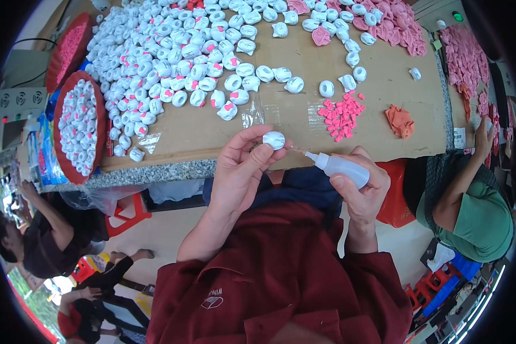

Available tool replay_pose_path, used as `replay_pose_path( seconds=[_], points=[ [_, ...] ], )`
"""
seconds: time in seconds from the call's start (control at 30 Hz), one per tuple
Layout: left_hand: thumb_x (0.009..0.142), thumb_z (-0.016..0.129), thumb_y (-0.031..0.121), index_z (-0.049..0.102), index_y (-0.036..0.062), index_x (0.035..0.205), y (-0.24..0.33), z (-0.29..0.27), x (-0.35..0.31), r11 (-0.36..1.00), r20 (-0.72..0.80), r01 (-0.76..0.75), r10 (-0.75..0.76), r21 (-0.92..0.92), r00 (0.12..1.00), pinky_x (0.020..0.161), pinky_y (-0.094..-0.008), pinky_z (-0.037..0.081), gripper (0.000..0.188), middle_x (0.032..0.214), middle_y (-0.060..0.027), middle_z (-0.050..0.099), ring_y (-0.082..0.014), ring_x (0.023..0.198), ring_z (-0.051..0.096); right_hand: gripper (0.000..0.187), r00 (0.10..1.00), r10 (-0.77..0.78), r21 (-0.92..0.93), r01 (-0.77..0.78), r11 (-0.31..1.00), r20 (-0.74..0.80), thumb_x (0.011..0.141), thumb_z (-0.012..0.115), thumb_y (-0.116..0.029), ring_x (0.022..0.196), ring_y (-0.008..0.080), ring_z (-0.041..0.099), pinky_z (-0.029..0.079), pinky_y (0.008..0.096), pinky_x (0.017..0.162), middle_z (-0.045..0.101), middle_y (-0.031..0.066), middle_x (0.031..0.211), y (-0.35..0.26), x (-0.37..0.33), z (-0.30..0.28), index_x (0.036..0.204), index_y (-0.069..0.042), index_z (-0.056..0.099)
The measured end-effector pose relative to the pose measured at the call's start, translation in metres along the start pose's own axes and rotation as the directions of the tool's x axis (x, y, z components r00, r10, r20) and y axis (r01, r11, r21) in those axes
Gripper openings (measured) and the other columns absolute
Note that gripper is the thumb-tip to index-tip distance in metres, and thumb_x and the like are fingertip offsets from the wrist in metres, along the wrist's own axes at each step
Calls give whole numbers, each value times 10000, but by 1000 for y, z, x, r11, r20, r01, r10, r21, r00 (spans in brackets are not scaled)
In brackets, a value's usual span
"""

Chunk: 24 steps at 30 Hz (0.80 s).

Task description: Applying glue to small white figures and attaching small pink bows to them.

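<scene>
A brown table point(212, 135) fills the far half of the view, its stone edge running left to right just beyond the hands. Across its far left lies a big heap of white pieces point(172, 57), many with pink spots; pink shapes point(395, 26) lie at the far right. Two red bowls point(77, 126) stand at the left edge, the nearer one full of white pieces. A small pile of pink bits point(341, 114) and an orange scrap point(399, 120) lie right of centre. A co-worker in green point(476, 212) sits to the right. Nearer, the left hand point(241, 172) pinches one white piece point(274, 139) between thumb and fingertips, raised over the table's near edge. The right hand point(364, 189) is wrapped around a small white bottle point(341, 166). The bottle's long axis runs right to left, slightly upward, and its thin nozzle point(298, 151) points at the piece from the right, its tip just beside it; whether it touches cannot be told.
</scene>
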State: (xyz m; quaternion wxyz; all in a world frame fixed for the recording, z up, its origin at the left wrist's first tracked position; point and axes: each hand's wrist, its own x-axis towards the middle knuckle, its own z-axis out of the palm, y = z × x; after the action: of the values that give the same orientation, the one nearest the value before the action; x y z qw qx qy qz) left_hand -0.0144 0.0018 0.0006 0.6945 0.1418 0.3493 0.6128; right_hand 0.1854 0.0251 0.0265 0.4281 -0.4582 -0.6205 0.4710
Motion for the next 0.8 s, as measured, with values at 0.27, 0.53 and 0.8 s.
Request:
replay_pose_path(
  seconds=[0.27, 0.53, 0.8],
  points=[
    [849, 542, 17, 498, -13, 1113, 1, -1, -2, 1000, -3, 12, -12, -8, 1000, 819, -281, 497, 269, 1018, -125, 578, -240, 959, 591, 287, 999, -1, 38, 3, 999, -44, 625, 733, -41, 651, 126, 503, 388, 230, 568, 618, 81, 731, -1, 3, 1, 885, 39, 639],
    [870, 512, 47, 508, -13, 1036, 2, -5, -3, 1000, 16, -8, 7, 3, 1000, 772, -275, 517, 176, 959, -141, 603, -229, 906, 610, 281, 1000, -2, 4, 2, 1000, -2, 611, 742, -39, 657, 136, 505, 383, 238, 578, 613, 63, 725, -4, 6, 3, 867, 25, 645],
    [869, 515, 49, 506, -11, 1035, 3, -8, -4, 1000, 19, -7, 7, -15, 1000, 768, -278, 519, 176, 959, -140, 603, -238, 896, 614, 295, 1000, 15, 17, -15, 1000, -3, 622, 738, -27, 673, 124, 520, 401, 230, 601, 607, 67, 770, -4, 6, 0, 893, 26, 634]
  ],
)
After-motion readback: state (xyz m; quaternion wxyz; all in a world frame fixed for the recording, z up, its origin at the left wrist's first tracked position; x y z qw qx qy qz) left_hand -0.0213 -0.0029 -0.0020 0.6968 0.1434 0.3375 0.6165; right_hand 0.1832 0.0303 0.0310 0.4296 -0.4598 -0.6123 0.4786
